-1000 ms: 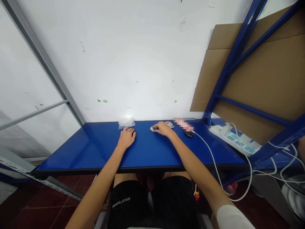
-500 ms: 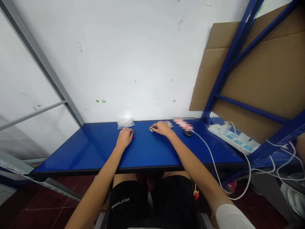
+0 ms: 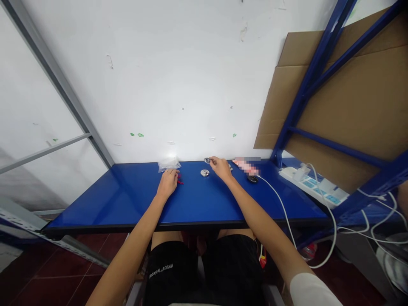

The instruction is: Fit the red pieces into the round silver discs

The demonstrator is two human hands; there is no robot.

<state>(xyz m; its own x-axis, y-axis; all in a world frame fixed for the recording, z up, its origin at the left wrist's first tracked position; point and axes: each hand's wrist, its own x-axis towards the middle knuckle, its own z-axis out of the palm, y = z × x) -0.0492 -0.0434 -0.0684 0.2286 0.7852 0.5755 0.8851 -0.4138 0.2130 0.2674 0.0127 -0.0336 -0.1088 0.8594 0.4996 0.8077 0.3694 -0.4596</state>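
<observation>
My right hand [image 3: 222,168] pinches a small round silver disc [image 3: 207,160] by its edge, held up over the back of the blue table [image 3: 197,204]. Below it and slightly left, a round silver piece [image 3: 205,173] with dark spots lies flat on the tabletop. My left hand [image 3: 168,182] rests on the table further left, its fingers curled. A thin red thing [image 3: 180,182], perhaps cord, pokes out beside those fingertips; what lies under them is hidden. More silvery round pieces [image 3: 230,167] show partly behind my right hand.
A clear plastic bag [image 3: 169,164] lies against the wall behind my left hand. To the right are a blurred pink item [image 3: 246,166], a black oval object [image 3: 253,179] and a white cable [image 3: 280,199]. A power strip [image 3: 314,186] sits by the blue frame [image 3: 298,102].
My right hand has risen and moved back with the disc, uncovering the silver piece on the table. More of the red thing shows beside my left hand, which has barely moved.
</observation>
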